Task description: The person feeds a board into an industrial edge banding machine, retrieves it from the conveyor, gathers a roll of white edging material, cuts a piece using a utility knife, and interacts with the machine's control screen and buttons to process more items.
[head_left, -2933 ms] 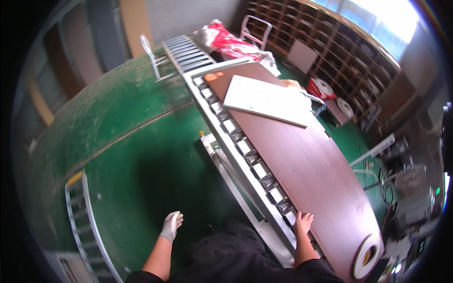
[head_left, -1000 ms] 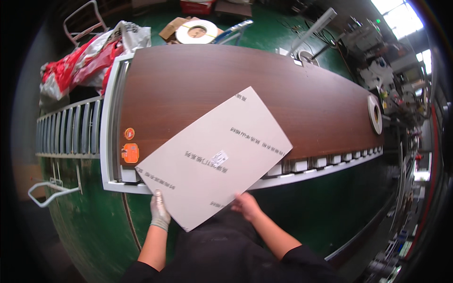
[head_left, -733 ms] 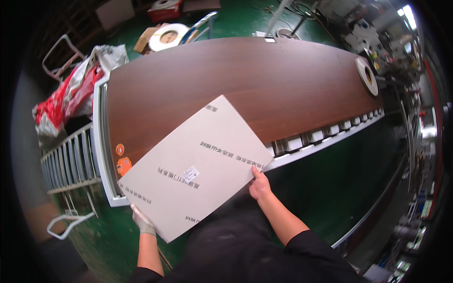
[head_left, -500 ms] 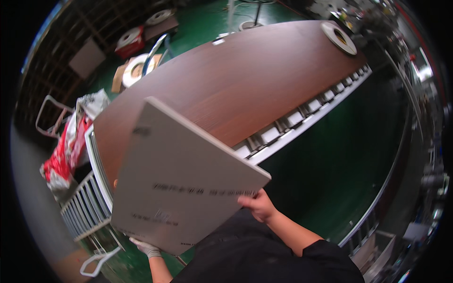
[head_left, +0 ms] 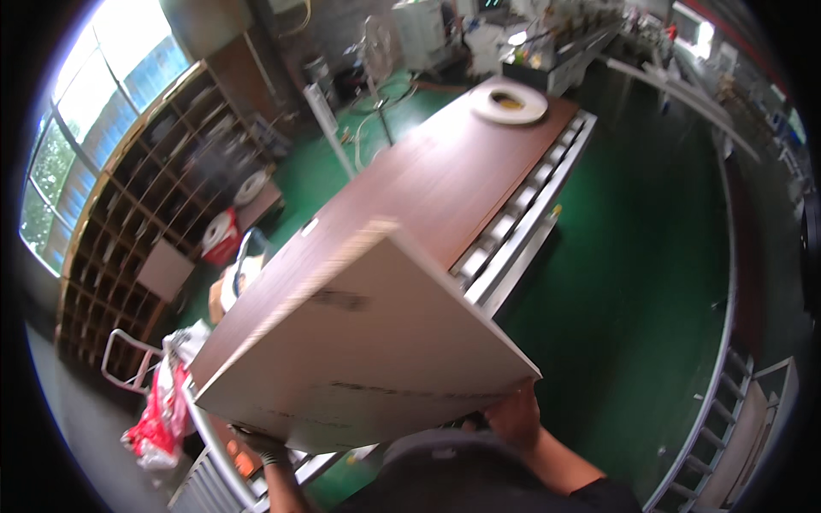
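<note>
A large pale grey board (head_left: pixel 368 342) with dark printed marks is held up in front of me, tilted, with its far corner raised. At its right corner my right hand (head_left: pixel 516 416) is closed on the edge. Under the lower left edge my left hand (head_left: pixel 259 444), which wears a glove, grips the board; its fingers are partly hidden. Beyond the board lies a brown wood-grain panel (head_left: pixel 415 184) on a roller conveyor (head_left: pixel 534 205). The board hides the panel's near part. A white ring-shaped roll (head_left: pixel 509 103) rests on the panel's far end.
A wooden shelf rack (head_left: pixel 128 231) stands at the left below a window. Red and white plastic bags (head_left: pixel 162 410) hang near a white-framed trolley (head_left: pixel 128 355). More rolls (head_left: pixel 221 231) sit on the left. A standing fan (head_left: pixel 376 51) is at the back. Another roller track (head_left: pixel 714 427) runs at the right.
The board has tipped, so its face is seen more slantwise and its far edge shows. Both hands still hold it. My view has swung upward, bringing the window and far machines into sight.
</note>
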Available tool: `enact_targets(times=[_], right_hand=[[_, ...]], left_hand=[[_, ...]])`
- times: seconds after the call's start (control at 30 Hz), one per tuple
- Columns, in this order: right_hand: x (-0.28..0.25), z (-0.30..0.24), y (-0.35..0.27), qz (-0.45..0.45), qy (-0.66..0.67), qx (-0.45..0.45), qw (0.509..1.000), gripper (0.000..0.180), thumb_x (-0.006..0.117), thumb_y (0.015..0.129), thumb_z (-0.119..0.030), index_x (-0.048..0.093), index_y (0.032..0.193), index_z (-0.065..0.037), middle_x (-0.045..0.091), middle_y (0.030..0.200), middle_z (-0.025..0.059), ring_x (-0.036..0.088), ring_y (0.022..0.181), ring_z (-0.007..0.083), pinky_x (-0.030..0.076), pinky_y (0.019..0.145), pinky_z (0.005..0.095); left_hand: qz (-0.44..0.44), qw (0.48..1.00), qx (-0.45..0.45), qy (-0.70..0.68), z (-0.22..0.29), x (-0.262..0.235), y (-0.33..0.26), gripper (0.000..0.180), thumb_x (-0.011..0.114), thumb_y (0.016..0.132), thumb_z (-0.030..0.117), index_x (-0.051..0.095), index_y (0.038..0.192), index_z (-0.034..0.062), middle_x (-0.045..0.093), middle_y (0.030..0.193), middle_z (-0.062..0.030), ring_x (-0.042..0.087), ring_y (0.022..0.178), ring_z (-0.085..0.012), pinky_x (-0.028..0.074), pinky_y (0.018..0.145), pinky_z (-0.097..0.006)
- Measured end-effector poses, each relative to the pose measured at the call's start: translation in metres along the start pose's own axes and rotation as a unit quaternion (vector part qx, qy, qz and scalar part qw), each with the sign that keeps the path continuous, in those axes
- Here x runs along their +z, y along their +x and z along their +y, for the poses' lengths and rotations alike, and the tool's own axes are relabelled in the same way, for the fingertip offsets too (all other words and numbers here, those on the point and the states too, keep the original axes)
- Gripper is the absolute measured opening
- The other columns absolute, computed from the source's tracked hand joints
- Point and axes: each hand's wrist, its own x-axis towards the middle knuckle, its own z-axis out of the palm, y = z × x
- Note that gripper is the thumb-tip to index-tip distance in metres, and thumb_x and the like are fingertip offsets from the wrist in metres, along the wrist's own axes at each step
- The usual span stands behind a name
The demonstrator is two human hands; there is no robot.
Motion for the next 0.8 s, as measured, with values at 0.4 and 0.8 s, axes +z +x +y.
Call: enact_targets(times=[0.4,0.8], right_hand=[[-0.107,-0.144,-0.041,0.216,0.187,-0.267,0.920,0.093,0.044,0.089,-0.081,0.044,0.154,-0.015,0.043,0.160,0.0063,0.037,0.147,0.0292,0.027,0.121,0.0516],[-0.156,-0.301,0.101,0.211,0.239,-0.348,0.882,0.104,0.036,0.088,-0.086,0.035,0.159,-0.011,0.037,0.162,0.0144,0.031,0.150,0.0366,0.018,0.125,0.0560]], left_hand=[[-0.289,0.943,-0.166,-0.002,-0.160,0.338,-0.064,0.069,0.033,0.108,0.059,0.046,0.146,0.0033,0.055,0.139,-0.0109,0.053,0.127,-0.0239,0.042,0.108,-0.041],[-0.309,0.928,-0.210,0.013,-0.301,0.564,-0.054,0.063,0.038,0.106,0.058,0.056,0.124,0.0001,0.060,0.122,-0.0113,0.055,0.115,-0.0206,0.045,0.102,-0.038]])
